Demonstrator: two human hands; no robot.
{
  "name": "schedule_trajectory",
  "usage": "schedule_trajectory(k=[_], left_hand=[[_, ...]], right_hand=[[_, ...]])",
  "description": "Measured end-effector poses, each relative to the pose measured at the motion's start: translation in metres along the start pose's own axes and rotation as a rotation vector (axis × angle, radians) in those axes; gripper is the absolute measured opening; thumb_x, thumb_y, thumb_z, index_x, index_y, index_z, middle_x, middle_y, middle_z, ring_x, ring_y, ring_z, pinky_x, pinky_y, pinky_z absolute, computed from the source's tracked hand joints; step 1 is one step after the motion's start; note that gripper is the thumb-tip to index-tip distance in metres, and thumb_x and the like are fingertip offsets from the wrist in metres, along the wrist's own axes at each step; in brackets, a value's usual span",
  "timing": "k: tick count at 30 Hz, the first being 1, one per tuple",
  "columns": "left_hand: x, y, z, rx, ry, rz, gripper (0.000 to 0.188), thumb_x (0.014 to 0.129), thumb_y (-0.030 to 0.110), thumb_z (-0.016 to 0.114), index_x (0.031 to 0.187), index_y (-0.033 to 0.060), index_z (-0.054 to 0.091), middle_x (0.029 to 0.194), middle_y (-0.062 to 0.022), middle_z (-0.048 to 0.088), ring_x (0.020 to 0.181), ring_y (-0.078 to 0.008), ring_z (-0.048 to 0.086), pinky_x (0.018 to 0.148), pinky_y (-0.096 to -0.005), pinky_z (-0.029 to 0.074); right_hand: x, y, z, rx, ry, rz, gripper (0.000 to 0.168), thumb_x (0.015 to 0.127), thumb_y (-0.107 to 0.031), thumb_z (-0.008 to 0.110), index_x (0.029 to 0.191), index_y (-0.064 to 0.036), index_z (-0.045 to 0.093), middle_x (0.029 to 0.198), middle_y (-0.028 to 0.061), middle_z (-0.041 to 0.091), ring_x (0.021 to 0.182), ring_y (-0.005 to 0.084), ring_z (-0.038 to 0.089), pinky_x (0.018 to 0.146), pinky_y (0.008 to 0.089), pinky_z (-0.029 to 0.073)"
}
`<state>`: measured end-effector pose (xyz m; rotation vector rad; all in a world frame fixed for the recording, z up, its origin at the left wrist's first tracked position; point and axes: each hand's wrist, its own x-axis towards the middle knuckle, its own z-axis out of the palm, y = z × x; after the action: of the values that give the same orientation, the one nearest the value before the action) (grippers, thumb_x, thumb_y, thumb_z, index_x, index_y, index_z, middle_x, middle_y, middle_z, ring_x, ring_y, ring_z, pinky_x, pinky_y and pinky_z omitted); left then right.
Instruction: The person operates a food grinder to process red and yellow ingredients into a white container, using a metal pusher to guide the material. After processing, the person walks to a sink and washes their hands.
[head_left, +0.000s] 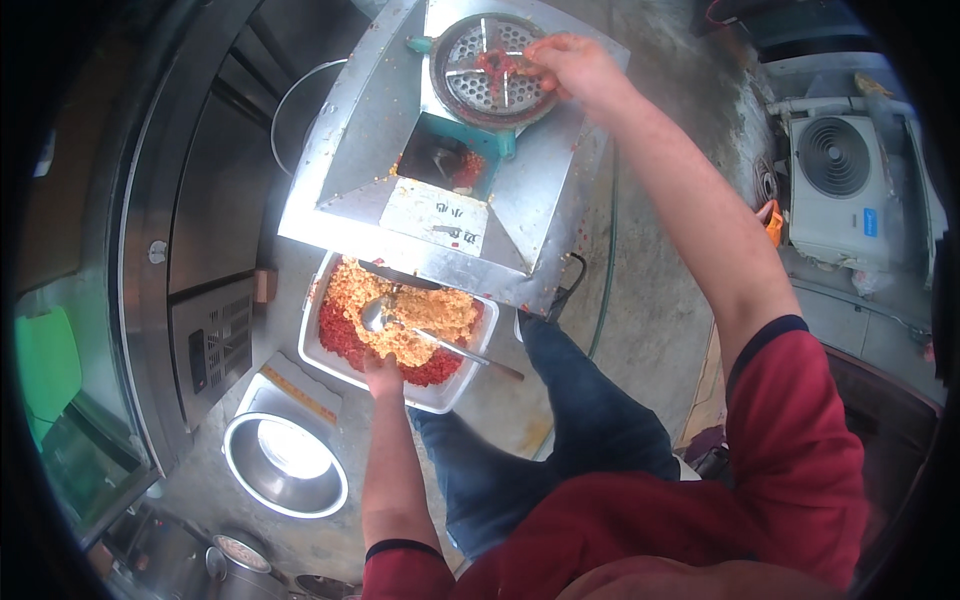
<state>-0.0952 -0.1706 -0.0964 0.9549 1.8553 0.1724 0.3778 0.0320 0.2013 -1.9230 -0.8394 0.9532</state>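
Note:
My right hand (574, 71) is at the right rim of a perforated metal disc (461, 82) with crossed bars, set in a grinding machine. Red pulp (495, 67) clings to the disc's middle, and red bits stain my fingertips. Below the machine's metal tray (360, 135) stands a white plastic tub (450, 394). Inside it, chopped yellow matter (435, 307) lies over chopped red matter (337, 334). A metal ladle (375, 313) rests on top, its handle crossing the tub's right rim. My left hand (384, 373) is over the tub's near rim, fingertips by the red matter; its grip is unclear.
A square opening (442, 157) in the tray holds some red bits. A steel bowl (285, 476) sits on the left, near a stainless cabinet (217, 195). A hose (611, 262) runs along the concrete floor. An air-conditioner unit (836, 187) stands at the right.

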Motion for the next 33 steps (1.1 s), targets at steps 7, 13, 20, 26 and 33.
schedule_trajectory(k=[7, 13, 20, 26, 33], left_hand=[[0.019, -0.02, 0.015, -0.11, -0.037, 0.028, 0.073, 0.083, 0.021, 0.064, 0.144, -0.0041, 0.033, 0.132, -0.0256, 0.054, 0.123, -0.0331, 0.053, 0.102, -0.0379, 0.042], [0.011, -0.019, 0.013, -0.054, -0.013, 0.022, 0.068, 0.084, 0.026, 0.064, 0.14, -0.0054, 0.04, 0.125, -0.026, 0.058, 0.113, -0.0346, 0.059, 0.097, -0.0391, 0.045], [-0.014, -0.005, 0.0, -0.13, -0.051, -0.113, 0.054, 0.089, 0.027, 0.064, 0.131, -0.0046, 0.051, 0.125, -0.019, 0.059, 0.113, -0.0275, 0.058, 0.095, -0.0357, 0.045], [-0.028, 0.027, 0.003, -0.463, -0.146, -0.168, 0.053, 0.09, 0.031, 0.065, 0.131, -0.0002, 0.053, 0.126, -0.0108, 0.058, 0.113, -0.0204, 0.054, 0.093, -0.0335, 0.043], [-0.033, 0.091, 0.007, -0.915, -0.469, -0.237, 0.082, 0.09, 0.054, 0.06, 0.148, 0.0037, 0.03, 0.149, -0.0184, 0.037, 0.139, -0.0313, 0.034, 0.115, -0.0455, 0.025]], right_hand=[[0.01, 0.007, -0.016, -0.349, 0.006, -0.166, 0.033, 0.083, -0.021, 0.071, 0.109, -0.001, 0.066, 0.091, 0.0084, 0.07, 0.078, 0.0172, 0.065, 0.073, 0.0306, 0.052], [-0.041, -0.024, -0.004, -0.517, 0.021, -0.362, 0.04, 0.084, -0.024, 0.069, 0.115, 0.001, 0.064, 0.1, 0.0102, 0.069, 0.09, 0.0196, 0.065, 0.084, 0.0304, 0.05], [-0.133, -0.019, 0.028, -0.373, -0.313, -0.316, 0.042, 0.088, -0.022, 0.064, 0.122, 0.002, 0.059, 0.103, 0.0113, 0.069, 0.084, 0.0143, 0.062, 0.081, 0.0296, 0.05], [-0.118, 0.005, 0.047, -0.435, -0.404, -0.249, 0.039, 0.09, -0.018, 0.057, 0.124, 0.002, 0.058, 0.111, 0.0119, 0.067, 0.097, 0.0164, 0.062, 0.088, 0.029, 0.048], [-0.068, 0.039, 0.109, -0.282, -0.46, 0.003, 0.042, 0.091, -0.014, 0.053, 0.13, 0.001, 0.056, 0.119, 0.0135, 0.064, 0.109, 0.0225, 0.06, 0.096, 0.0322, 0.044]])
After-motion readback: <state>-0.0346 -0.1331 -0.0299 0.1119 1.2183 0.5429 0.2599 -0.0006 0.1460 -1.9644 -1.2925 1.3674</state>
